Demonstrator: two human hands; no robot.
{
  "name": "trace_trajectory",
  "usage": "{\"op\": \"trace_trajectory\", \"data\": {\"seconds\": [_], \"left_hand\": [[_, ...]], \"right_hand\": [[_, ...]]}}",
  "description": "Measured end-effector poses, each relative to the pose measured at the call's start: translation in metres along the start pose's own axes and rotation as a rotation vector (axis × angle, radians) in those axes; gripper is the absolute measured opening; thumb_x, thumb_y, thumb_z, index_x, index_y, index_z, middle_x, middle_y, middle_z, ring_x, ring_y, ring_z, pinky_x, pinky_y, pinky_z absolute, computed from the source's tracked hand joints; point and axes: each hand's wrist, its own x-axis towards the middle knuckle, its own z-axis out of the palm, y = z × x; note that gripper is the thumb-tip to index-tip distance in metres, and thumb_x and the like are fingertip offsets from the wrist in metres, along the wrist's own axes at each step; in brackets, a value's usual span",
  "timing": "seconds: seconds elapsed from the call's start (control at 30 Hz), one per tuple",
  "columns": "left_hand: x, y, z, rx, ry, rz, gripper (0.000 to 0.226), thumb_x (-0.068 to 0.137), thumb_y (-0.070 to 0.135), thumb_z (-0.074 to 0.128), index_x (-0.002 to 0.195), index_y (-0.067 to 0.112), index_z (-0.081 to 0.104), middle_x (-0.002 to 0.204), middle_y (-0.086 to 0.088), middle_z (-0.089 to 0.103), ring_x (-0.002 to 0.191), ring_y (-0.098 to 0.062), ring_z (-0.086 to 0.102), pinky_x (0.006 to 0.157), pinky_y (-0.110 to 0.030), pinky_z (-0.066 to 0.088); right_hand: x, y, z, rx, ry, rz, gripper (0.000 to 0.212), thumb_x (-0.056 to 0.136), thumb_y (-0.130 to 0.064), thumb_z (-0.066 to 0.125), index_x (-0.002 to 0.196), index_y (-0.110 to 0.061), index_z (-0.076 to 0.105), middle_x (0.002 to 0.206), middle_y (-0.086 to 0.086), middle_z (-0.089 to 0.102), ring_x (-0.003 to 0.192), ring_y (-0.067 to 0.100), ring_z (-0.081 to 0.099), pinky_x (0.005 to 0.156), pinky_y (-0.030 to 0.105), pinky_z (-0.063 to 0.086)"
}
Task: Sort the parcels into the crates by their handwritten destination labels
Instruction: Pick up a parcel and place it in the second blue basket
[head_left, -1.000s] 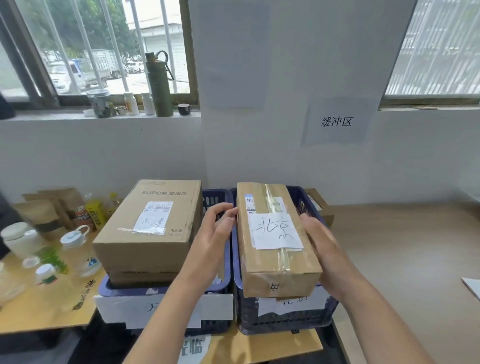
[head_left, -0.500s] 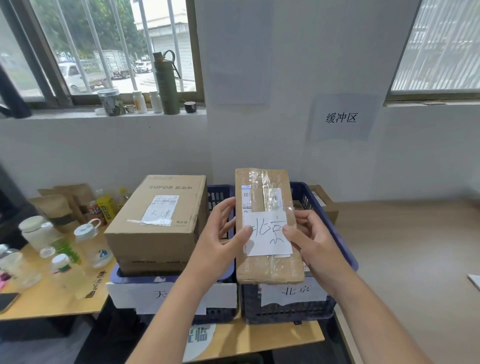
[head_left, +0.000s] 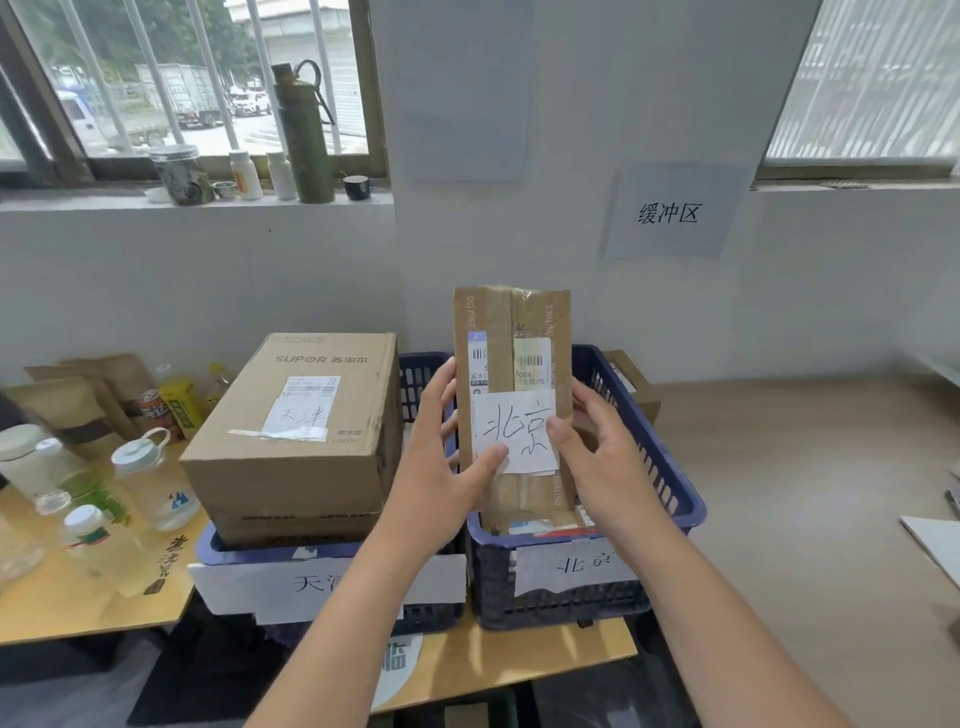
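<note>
Both hands on one parcel. Narrow brown cardboard parcel (head_left: 511, 400) held nearly upright, lower end down inside the right blue crate (head_left: 670, 493). White slip on its face (head_left: 514, 431) handwritten 北京; printed barcode labels above it.

Left hand (head_left: 441, 467) grasps the parcel's left edge, thumb across the lower corner of the slip, fingers behind. Right hand (head_left: 597, 457) grasps the right edge, thumb pressed on the slip's right side.

Right blue crate carries a paper tag on its front (head_left: 571, 564) reading 北京. Some smaller items lie in its bottom, too hidden to name.

Left blue crate (head_left: 228, 551) just beside it, touching or nearly so; front tag (head_left: 322, 584) starts with 天, remainder covered by the left forearm. A large SUPOR carton (head_left: 306, 431) sits in that crate, handwritten slip 天津 on top.

Both crates stand on a wooden bench (head_left: 467, 660). Bottles and brown pouches at far left (head_left: 104, 467). Wall sign 缓冲区 (head_left: 670, 213) above right.
</note>
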Motion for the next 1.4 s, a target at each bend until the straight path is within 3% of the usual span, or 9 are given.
{"op": "trace_trajectory", "data": {"seconds": [0.17, 0.27, 0.47, 0.67, 0.83, 0.93, 1.03, 1.2, 1.4], "left_hand": [[0.010, -0.016, -0.006, -0.028, 0.031, -0.007, 0.087, 0.090, 0.008, 0.072, 0.149, 0.052, 0.025, 0.145, 0.020, 0.043, 0.132, -0.007, 0.050, 0.099, -0.039, 0.055], [0.024, -0.025, -0.002, -0.005, 0.052, 0.009, 0.084, 0.090, 0.007, 0.072, 0.147, 0.051, 0.028, 0.140, 0.015, 0.047, 0.129, -0.008, 0.052, 0.097, -0.033, 0.056], [0.055, -0.052, 0.037, 0.013, -0.008, -0.032, 0.081, 0.092, 0.010, 0.069, 0.149, 0.051, 0.028, 0.138, 0.010, 0.050, 0.125, -0.006, 0.054, 0.088, -0.016, 0.054], [0.082, -0.079, 0.096, 0.101, -0.122, -0.161, 0.079, 0.096, 0.011, 0.065, 0.155, 0.042, 0.023, 0.137, 0.019, 0.050, 0.118, 0.012, 0.050, 0.089, -0.006, 0.048], [0.098, -0.105, 0.144, 0.037, -0.222, -0.386, 0.082, 0.096, 0.005, 0.063, 0.155, 0.041, 0.019, 0.134, 0.023, 0.047, 0.123, -0.001, 0.048, 0.091, -0.011, 0.046], [0.108, -0.130, 0.167, 0.038, -0.251, -0.560, 0.087, 0.094, 0.010, 0.066, 0.156, 0.044, 0.014, 0.142, 0.015, 0.051, 0.118, -0.011, 0.058, 0.102, -0.033, 0.051], [0.115, -0.152, 0.182, 0.094, -0.255, -0.697, 0.084, 0.092, 0.013, 0.067, 0.153, 0.044, 0.018, 0.130, 0.003, 0.064, 0.108, -0.022, 0.066, 0.095, -0.047, 0.056], [0.121, -0.176, 0.198, 0.181, -0.296, -0.789, 0.084, 0.089, 0.004, 0.069, 0.152, 0.030, 0.020, 0.128, -0.005, 0.064, 0.111, -0.026, 0.064, 0.095, -0.045, 0.055], [0.124, -0.194, 0.222, 0.241, -0.360, -0.847, 0.079, 0.089, 0.002, 0.069, 0.149, 0.022, 0.022, 0.129, -0.009, 0.062, 0.116, -0.030, 0.062, 0.092, -0.041, 0.055]], "right_hand": [[0.009, 0.003, 0.010, -0.076, 0.011, -0.001, 0.046, 0.103, -0.030, 0.053, 0.146, -0.041, 0.042, 0.144, -0.011, 0.046, 0.118, -0.015, 0.049, 0.106, 0.032, 0.048], [0.020, 0.006, 0.009, -0.201, 0.038, -0.025, 0.047, 0.105, -0.026, 0.048, 0.150, -0.032, 0.040, 0.133, -0.017, 0.048, 0.127, -0.002, 0.046, 0.111, 0.034, 0.042], [0.049, 0.031, -0.024, -0.270, 0.088, 0.020, 0.042, 0.105, -0.020, 0.048, 0.145, -0.033, 0.051, 0.127, -0.014, 0.058, 0.112, -0.011, 0.053, 0.089, 0.014, 0.046], [0.083, 0.095, -0.064, -0.527, 0.107, 0.009, 0.035, 0.100, -0.011, 0.047, 0.122, -0.031, 0.067, 0.106, -0.008, 0.068, 0.099, 0.009, 0.059, 0.077, 0.024, 0.050], [0.103, 0.158, -0.084, -0.639, 0.043, 0.195, 0.035, 0.097, -0.011, 0.045, 0.122, -0.025, 0.065, 0.112, 0.000, 0.069, 0.097, 0.015, 0.065, 0.079, 0.036, 0.059], [0.115, 0.189, -0.087, -0.740, -0.056, 0.344, 0.041, 0.094, -0.007, 0.046, 0.134, -0.016, 0.051, 0.126, 0.007, 0.064, 0.111, 0.024, 0.062, 0.089, 0.039, 0.056], [0.120, 0.210, -0.085, -0.825, -0.173, 0.470, 0.063, 0.093, -0.011, 0.044, 0.153, -0.020, 0.028, 0.143, 0.011, 0.049, 0.129, 0.029, 0.051, 0.106, 0.042, 0.047], [0.122, 0.210, -0.085, -0.972, -0.376, 0.493, 0.076, 0.092, -0.007, 0.040, 0.159, -0.023, 0.008, 0.138, 0.020, 0.050, 0.119, 0.035, 0.055, 0.094, 0.039, 0.047], [0.131, 0.226, -0.099, -1.047, -0.498, 0.596, 0.077, 0.090, 0.003, 0.046, 0.159, -0.015, 0.016, 0.142, 0.023, 0.046, 0.123, 0.036, 0.054, 0.095, 0.041, 0.050]]}}
